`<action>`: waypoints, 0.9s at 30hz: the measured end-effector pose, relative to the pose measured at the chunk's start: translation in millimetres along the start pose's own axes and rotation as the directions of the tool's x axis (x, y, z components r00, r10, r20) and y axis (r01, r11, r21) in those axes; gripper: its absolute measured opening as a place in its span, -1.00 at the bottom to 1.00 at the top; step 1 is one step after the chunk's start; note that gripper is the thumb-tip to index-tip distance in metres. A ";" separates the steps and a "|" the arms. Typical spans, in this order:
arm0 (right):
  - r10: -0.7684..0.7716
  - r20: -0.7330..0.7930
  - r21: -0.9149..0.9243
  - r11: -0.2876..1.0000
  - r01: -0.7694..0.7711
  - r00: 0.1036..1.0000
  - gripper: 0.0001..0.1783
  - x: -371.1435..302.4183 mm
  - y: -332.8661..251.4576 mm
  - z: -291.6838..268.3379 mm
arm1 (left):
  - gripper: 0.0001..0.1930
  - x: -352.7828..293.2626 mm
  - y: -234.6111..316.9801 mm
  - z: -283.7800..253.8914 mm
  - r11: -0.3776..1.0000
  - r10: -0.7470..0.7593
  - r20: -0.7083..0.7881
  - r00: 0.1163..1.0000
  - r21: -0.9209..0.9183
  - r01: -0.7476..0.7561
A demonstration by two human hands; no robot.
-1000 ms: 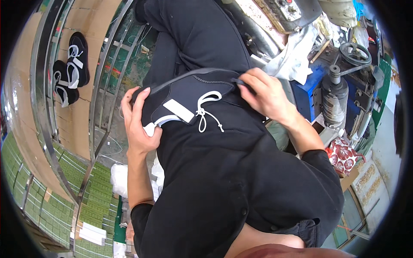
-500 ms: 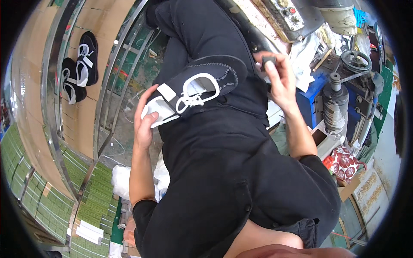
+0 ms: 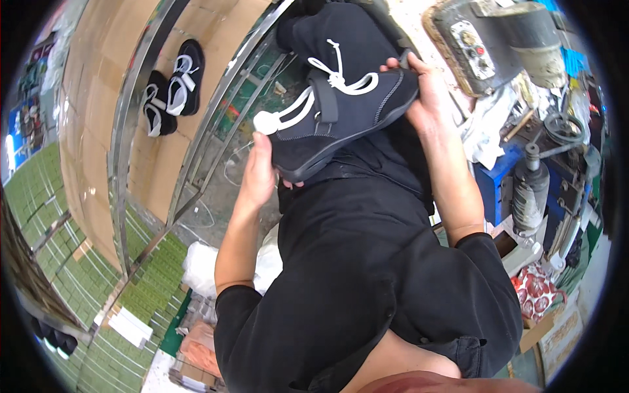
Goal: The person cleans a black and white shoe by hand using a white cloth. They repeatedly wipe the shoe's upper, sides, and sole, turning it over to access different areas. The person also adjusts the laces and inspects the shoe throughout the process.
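Observation:
A black shoe [image 3: 357, 108] with white cord laces, a dark strap and pale stitching lies across my lap, its side facing up and its toe to the right. My left hand [image 3: 260, 171] is closed round the heel end, thumb on top near a white round tab [image 3: 266, 122]. At the toe, my right hand [image 3: 429, 95] is closed, touching the shoe's tip. A small dark grey block [image 3: 405, 57] shows in part between its fingers; most of it is hidden.
To the left, a pair of black shoes with white laces [image 3: 185, 75] rests on a cardboard-lined metal rack [image 3: 141, 173]. At the right stand a machine with a control box [image 3: 473, 49], a bench with a handwheel [image 3: 563, 129], white cloth [image 3: 485, 141] and a red patterned bag [image 3: 536, 291].
The shoe has been turned from its opening facing me to its side facing up. My right hand has come in from the right and now meets the toe; my left hand has shifted to the heel.

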State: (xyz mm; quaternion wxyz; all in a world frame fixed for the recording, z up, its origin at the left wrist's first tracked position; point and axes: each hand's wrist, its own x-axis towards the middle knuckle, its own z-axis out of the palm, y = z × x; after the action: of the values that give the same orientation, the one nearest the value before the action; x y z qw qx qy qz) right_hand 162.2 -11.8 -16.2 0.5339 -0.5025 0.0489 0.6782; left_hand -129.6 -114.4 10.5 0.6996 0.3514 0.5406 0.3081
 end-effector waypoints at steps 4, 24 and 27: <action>0.021 -0.010 0.017 1.000 -0.021 1.000 -0.73 6.9 4.5 -8.2 | -0.15 0.0 -7.8 -2.4 0.999 0.008 -0.078 0.997 0.040 -0.005; -0.192 0.204 -0.028 0.979 0.202 0.960 -0.34 6.7 8.1 6.5 | 0.08 1.2 8.7 1.5 0.494 0.670 0.161 0.725 0.633 -0.597; -0.184 0.210 -0.033 0.980 0.195 0.960 -0.28 10.2 9.9 3.6 | 0.23 0.1 10.0 5.4 0.437 0.716 0.177 0.676 0.641 -0.631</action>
State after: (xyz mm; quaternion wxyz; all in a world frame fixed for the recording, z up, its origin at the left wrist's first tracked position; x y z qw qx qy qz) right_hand 153.1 -6.9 -26.6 0.5850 -0.4458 -0.0730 0.6736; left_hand -124.8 -109.6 19.6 0.3130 0.7390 0.4675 0.3707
